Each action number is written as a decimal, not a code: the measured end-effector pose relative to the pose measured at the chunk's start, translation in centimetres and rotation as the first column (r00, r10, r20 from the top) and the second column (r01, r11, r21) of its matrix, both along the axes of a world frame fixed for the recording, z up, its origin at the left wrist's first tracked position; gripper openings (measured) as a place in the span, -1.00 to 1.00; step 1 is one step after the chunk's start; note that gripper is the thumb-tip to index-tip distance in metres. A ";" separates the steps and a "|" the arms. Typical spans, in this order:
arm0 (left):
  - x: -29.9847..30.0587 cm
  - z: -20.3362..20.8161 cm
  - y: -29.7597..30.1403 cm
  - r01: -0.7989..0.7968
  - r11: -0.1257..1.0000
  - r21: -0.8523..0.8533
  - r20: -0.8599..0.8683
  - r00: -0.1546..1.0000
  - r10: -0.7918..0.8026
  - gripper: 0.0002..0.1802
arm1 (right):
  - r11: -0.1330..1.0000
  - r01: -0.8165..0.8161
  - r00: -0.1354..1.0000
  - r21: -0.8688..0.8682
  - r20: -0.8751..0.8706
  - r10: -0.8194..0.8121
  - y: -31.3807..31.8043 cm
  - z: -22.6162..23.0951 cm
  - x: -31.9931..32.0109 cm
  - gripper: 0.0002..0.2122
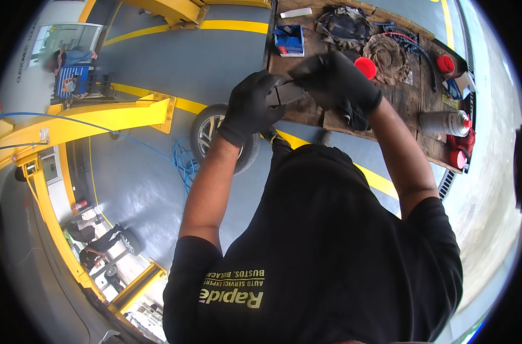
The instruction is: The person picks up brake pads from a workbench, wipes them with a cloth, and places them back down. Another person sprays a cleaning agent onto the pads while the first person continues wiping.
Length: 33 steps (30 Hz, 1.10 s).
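Observation:
Black gloves cover both my hands. My left hand (250,104) is closed around a dark grey brake pad (285,94) with a groove across its face, held up at the near left corner of the wooden workbench (307,114). Close against the pad's right end is my right hand (335,80), its fingers curled together and a little blurred. What its fingertips pinch, if anything, is hidden. Just beyond the hands a small blue box (289,40) sits on the bench. A red round cap (365,67) lies beside my right hand.
Dirty rags (344,26), a spray can (444,122) and a red lid (445,63) are on the bench. A wheel (224,137) stands on the floor to my left, near a coiled blue hose (184,163). Yellow lift arms (129,117) extend further left. People appear in the background.

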<state>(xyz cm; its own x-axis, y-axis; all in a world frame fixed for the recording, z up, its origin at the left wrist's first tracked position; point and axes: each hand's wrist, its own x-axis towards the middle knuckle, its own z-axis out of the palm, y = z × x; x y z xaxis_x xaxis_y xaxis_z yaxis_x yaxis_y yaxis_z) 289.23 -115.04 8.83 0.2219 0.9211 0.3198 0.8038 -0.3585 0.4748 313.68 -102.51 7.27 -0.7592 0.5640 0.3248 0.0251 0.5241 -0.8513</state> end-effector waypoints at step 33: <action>-1.4 -7.1 -1.3 0.055 0.908 -0.414 0.908 -0.036 0.417 -0.64 | 0.787 0.181 0.983 -0.590 0.106 -0.147 -4.4 -2.5 1.5 -0.82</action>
